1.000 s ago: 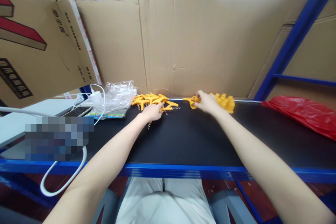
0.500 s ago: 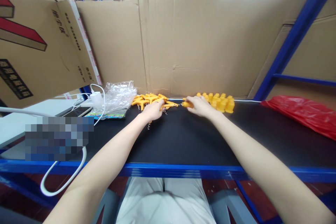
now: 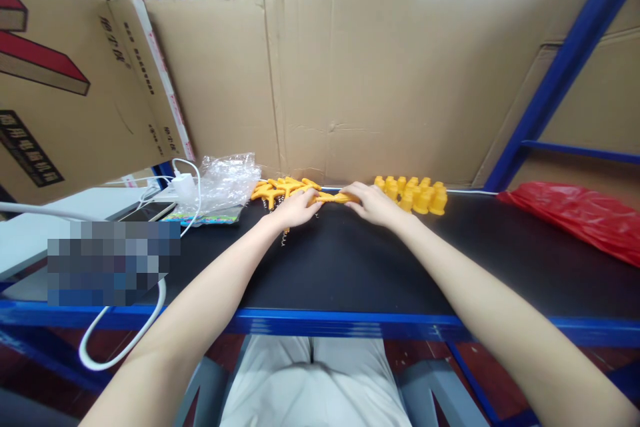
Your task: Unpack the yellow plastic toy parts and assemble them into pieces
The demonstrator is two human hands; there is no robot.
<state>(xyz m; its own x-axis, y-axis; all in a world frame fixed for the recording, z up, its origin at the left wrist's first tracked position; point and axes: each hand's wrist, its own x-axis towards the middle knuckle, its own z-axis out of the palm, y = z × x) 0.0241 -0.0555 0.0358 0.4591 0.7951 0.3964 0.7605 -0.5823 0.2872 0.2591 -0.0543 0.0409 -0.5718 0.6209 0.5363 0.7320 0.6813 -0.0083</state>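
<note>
My left hand (image 3: 296, 208) is closed on a yellow branched piece (image 3: 325, 198) whose tip points right. My right hand (image 3: 369, 203) grips a second yellow piece (image 3: 345, 198), mostly hidden by the fingers. The two pieces meet end to end between my hands, just above the black tabletop. Left of and behind my left hand lies a pile of yellow branched pieces (image 3: 281, 187); thin metal spirals (image 3: 285, 236) stick out toward me. Beyond my right wrist, several yellow cup-like pieces (image 3: 423, 197) stand upright in rows.
A clear plastic bag (image 3: 227, 180) lies on a colourful packet at the left, beside a white charger (image 3: 184, 188) and cables. A red plastic bag (image 3: 575, 217) lies at the right. Cardboard (image 3: 400, 80) walls the back; a blue metal edge (image 3: 350, 323) runs along the front.
My right hand has moved left toward my left hand. The gap between the two yellow pieces, where a metal spiral showed, has closed.
</note>
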